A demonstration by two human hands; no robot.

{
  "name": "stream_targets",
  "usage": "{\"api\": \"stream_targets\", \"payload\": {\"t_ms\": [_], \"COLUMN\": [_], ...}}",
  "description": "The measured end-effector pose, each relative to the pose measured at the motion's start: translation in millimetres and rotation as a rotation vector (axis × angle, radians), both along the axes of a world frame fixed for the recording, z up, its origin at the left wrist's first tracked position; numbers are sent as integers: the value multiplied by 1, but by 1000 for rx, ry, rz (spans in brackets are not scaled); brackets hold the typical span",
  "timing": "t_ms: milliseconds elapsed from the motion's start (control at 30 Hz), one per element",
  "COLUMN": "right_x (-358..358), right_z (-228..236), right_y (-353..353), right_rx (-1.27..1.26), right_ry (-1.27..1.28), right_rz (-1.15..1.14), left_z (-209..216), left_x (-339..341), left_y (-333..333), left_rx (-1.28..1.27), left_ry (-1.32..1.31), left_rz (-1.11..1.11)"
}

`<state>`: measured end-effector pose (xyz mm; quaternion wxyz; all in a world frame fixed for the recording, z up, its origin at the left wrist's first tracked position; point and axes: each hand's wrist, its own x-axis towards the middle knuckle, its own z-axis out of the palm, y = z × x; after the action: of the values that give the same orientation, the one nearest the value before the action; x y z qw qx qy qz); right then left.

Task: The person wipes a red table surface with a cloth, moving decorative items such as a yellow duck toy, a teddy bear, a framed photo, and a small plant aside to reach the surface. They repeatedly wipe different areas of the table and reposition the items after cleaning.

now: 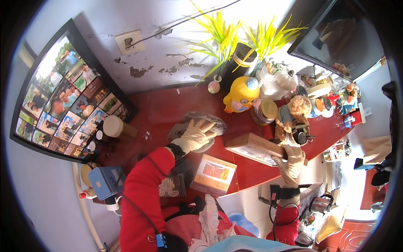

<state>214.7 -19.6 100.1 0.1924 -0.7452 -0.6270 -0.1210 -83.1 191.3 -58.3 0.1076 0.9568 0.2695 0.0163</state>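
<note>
My left hand, in a pale glove, lies with fingers spread on a crumpled, greyish, see-through piece, either a plastic bag or a cloth; I cannot tell which. It presses this against the red tabletop. My gloved right hand grips the near right end of a shallow wooden box or frame, which is tilted at the table's front edge. Between my arms stands an orange and white carton. Beyond the wooden piece sits a doll with curly hair.
A yellow duck figure, a lidded jar and a white pumpkin ornament crowd the back right. Vases with yellow-green plants stand behind. At left are a photo-collage frame, a tan-lidded container and a blue box.
</note>
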Motion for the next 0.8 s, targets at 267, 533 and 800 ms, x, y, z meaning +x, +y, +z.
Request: {"api": "stream_targets", "payload": {"t_ms": [267,533,800], "right_x": [9,7,11], "right_z": [-9,-12,-16], "right_y": [-1,-2,-3], "right_rx": [42,67,26], "right_ry": [-99,-119,-91], "right_rz": [32,11,-16], "left_z": [-11,-1,-10], "left_x": [25,10,-76], "left_y": [80,120,113], "left_rx": [57,53,37], "left_ry": [31,36,3], "left_rz": [510,809,1199]}}
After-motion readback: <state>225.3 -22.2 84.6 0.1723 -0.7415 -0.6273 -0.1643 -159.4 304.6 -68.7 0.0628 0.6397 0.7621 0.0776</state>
